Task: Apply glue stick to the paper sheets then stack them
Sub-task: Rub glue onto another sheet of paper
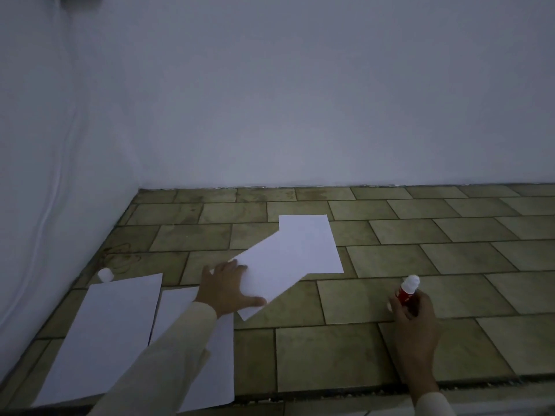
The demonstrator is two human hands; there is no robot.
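Observation:
Several white paper sheets lie on a tiled surface. My left hand [228, 288] grips the near end of a tilted sheet [271, 273], thumb on top; its far end overlaps a flat sheet [312, 235] behind it. Two more sheets sit at the near left: one [108, 334] at the far left, another [216, 367] partly under my left sleeve. My right hand [416, 321] holds a red glue stick [407, 291] upright, its white tip exposed, apart from the paper. The white cap [105, 275] stands beyond the far-left sheet.
White walls meet in a corner at the left and close off the back of the olive tiled surface [420, 241]. The surface's front edge [330, 391] runs along the bottom. Bare tiles stretch to the right of the sheets.

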